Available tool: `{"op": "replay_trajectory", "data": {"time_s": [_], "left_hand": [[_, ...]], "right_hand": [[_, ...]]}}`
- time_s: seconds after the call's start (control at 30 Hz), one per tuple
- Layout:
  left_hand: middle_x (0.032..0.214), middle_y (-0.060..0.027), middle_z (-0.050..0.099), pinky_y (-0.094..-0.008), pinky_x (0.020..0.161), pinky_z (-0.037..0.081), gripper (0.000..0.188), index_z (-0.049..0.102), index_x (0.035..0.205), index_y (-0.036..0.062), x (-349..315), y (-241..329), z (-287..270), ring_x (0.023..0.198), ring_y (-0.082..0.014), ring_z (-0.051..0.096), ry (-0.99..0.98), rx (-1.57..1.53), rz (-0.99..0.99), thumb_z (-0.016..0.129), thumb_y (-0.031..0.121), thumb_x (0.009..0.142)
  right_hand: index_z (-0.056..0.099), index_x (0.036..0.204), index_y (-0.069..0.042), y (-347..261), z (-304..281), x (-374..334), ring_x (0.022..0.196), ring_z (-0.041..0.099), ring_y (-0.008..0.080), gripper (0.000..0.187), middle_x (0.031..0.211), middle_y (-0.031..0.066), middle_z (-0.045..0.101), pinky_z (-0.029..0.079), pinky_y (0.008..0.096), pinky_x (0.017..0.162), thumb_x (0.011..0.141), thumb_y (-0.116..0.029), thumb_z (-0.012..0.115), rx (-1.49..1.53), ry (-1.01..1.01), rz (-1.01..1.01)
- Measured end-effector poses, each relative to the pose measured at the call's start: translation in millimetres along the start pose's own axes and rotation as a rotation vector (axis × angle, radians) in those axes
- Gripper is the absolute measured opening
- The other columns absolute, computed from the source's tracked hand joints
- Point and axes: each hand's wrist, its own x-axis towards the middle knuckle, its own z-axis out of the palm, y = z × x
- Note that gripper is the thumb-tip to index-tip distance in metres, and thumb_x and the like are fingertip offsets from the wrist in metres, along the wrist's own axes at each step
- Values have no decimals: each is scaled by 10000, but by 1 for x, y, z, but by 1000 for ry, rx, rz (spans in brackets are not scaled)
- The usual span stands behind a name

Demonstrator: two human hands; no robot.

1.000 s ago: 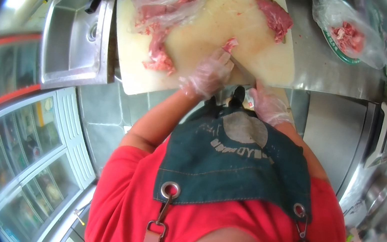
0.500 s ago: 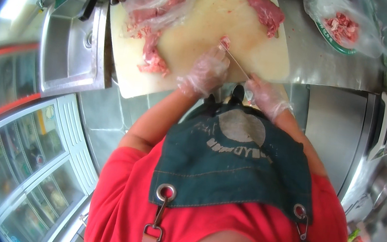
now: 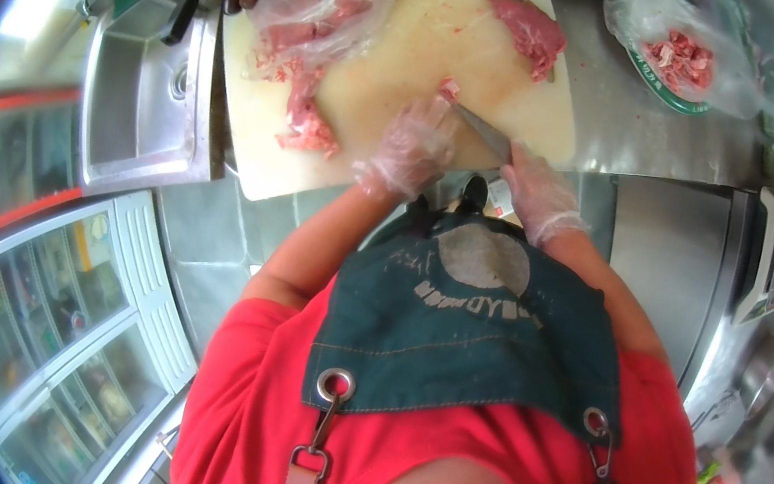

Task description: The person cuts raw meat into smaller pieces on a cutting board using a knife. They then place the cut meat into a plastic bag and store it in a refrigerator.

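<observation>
Progress, as judged from the present layout: partial; small cut pieces [image 3: 681,61] lie in clear plastic [image 3: 732,79] on the green-rimmed dish [image 3: 680,105], which stands on the steel tabletop [image 3: 617,132]; larger meat appears uncut, namely the lump [image 3: 529,34] at the far right of the cutting board [image 3: 407,53], the bagged portion [image 3: 339,1] at far left and the strip [image 3: 304,112] extending from it; the small meat piece [image 3: 449,88] lies mid-board, at the knife tip.

Fingers: right hand [image 3: 538,193], gloved, clenched around the handle of the knife [image 3: 483,132], blade angled forward-left; left hand [image 3: 415,145], gloved, low over the board, fingers together and extended toward the small meat piece; whether they grasp it or merely touch it cannot be told.
</observation>
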Motion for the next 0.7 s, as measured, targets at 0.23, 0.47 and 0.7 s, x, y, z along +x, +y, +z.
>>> {"op": "replay_trajectory", "data": {"time_s": [0.23, 0.47, 0.7], "left_hand": [[1023, -164, 575, -416, 859, 446, 223, 608, 934, 41, 4, -3, -3, 985, -315, 539, -119, -28, 8, 590, 185, 764], [1041, -155, 562, -401, 851, 446, 229, 615, 928, 44, 3, 0, -2, 1005, -309, 521, -128, 52, -24, 581, 203, 766], [1007, -147, 560, -393, 851, 440, 222, 617, 912, 51, 2, -1, 0, 984, -302, 518, -71, 34, -20, 580, 204, 755]], "right_hand": [[487, 1181, -54, -23, -17, 46, 1022, 573, 413, 332, 1059, 229, 619, 449, 488, 859, 976, -308, 432, -16, -100, 61], [481, 1236, -58, 19, -15, 44, 1007, 581, 395, 360, 1065, 206, 623, 458, 473, 848, 975, -302, 437, 72, 5, 61], [451, 1240, -87, 13, -20, 10, 987, 592, 379, 345, 1071, 188, 615, 469, 466, 833, 981, -313, 433, -120, -82, -104]]}}
